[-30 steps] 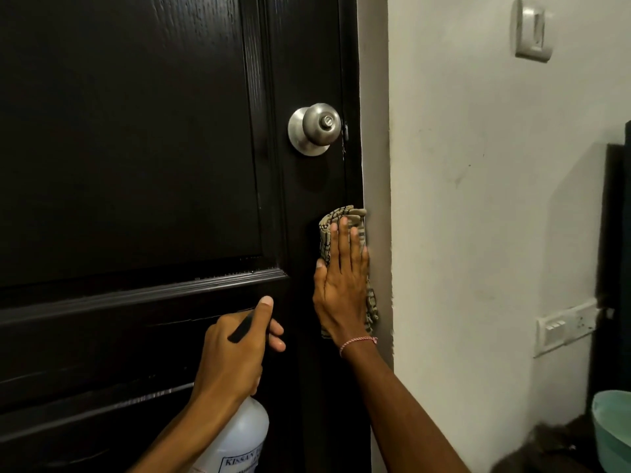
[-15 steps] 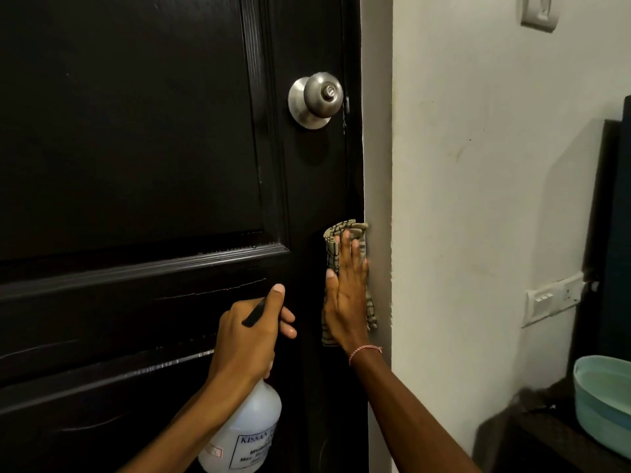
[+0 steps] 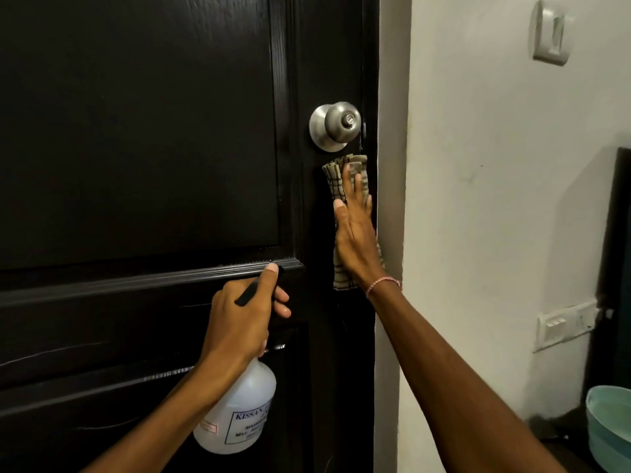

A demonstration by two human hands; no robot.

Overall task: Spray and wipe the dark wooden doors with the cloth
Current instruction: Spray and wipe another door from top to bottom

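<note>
A dark wooden door (image 3: 143, 131) fills the left of the view, with a round metal knob (image 3: 336, 124) near its right edge. My right hand (image 3: 355, 237) lies flat with straight fingers on a checked beige cloth (image 3: 336, 177), pressing it against the door's right stile just below the knob. My left hand (image 3: 244, 322) grips the black head of a translucent white spray bottle (image 3: 239, 414), thumb up on top, held in front of the door's middle rail. The nozzle is hidden behind my fingers.
A pale wall (image 3: 495, 199) stands right of the door frame, with a switch (image 3: 549, 32) high up and a socket plate (image 3: 565, 322) lower down. A light green basin (image 3: 611, 428) sits at the bottom right on a dark surface.
My right hand has slid the cloth up the door's right stile, closer to the knob. My left hand stays by the middle rail with the bottle.
</note>
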